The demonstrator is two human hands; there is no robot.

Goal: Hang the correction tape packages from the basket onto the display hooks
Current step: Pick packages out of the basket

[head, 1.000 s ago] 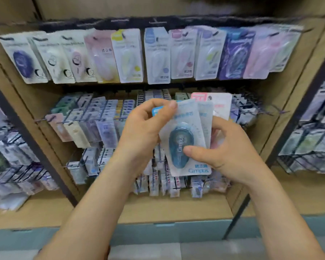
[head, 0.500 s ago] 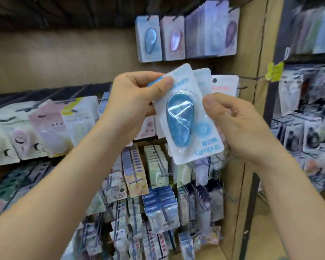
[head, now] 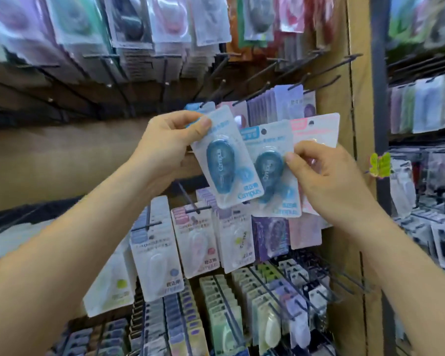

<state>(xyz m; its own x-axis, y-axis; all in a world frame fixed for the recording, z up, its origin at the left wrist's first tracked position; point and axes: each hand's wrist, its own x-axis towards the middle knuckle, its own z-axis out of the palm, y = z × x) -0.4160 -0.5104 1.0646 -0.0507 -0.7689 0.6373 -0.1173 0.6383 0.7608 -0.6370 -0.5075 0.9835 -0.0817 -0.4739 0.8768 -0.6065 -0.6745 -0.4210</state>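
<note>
your left hand (head: 165, 142) pinched the first blue package (head: 224, 160) by its upper corner, thumb across the front of the card and the other fingers curled behind it. your right hand (head: 326, 181) gripped the second blue package (head: 270, 170), thumb pressed against the blister. a pink-topped package (head: 316, 129) was fanned out behind it in the same grip. all three were up in front of the wall of display hooks (head: 339, 63), near the hung packages (head: 289, 104) of the same sort, and none was on a hook yet. the basket was out of view.

these looked light: thin card with a clear plastic blister over the tape body. the card would probably flex if held by one corner. the glossy front could also slide between thumb and finger, more so with two stacked in one hand. i'd judge the best hold to be the top edge, just beside the round hang hole (head: 264, 131), leaving the hole uncovered for the hook tip. a grip on the blister steadies the pack but gives less control over the hole. the card around the hole is likely the weak spot, so a sideways tug on a hook could tear it.
</note>
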